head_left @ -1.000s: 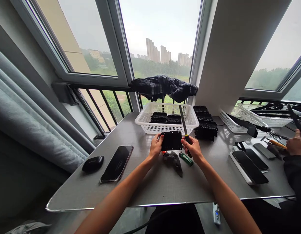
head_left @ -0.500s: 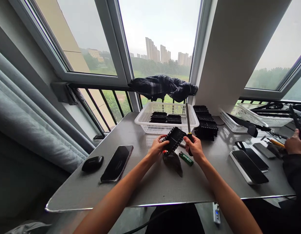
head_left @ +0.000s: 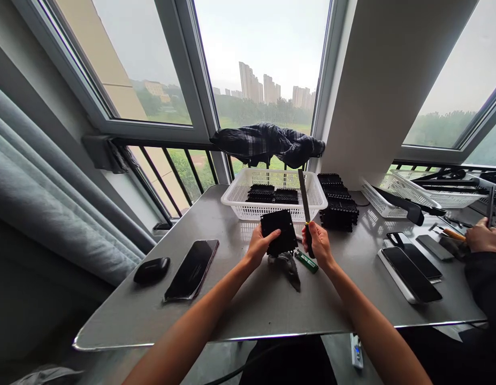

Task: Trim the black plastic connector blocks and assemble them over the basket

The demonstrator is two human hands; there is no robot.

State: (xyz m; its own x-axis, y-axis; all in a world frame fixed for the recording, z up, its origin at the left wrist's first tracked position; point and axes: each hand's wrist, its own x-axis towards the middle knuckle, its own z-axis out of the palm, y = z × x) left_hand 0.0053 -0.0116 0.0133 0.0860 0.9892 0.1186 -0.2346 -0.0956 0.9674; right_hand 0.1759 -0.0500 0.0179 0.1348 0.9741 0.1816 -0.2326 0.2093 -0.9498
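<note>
My left hand (head_left: 259, 245) grips a square black plastic piece (head_left: 279, 232) with toothed edges, its flat face turned up and my thumb across it. To the right of the piece, my right hand (head_left: 318, 244) is closed round the handle of a flat file (head_left: 303, 195), whose blade points up in front of the basket. The piece and the file are apart. Below the hands a dark crumpled bag (head_left: 289, 270) and a green lighter (head_left: 306, 261) lie on the grey table (head_left: 248, 315).
A white basket (head_left: 235, 206) holds similar black pieces, with more stacked beside it (head_left: 339, 203). Phones (head_left: 192, 269) (head_left: 412, 274) and a black case (head_left: 152, 270) lie on either side. At the far right, another person's hand (head_left: 482, 235) holds a dark tool.
My left hand has turned the black piece so that its flat face shows. The file has shifted slightly left with my right hand. The other person's hand has moved left.
</note>
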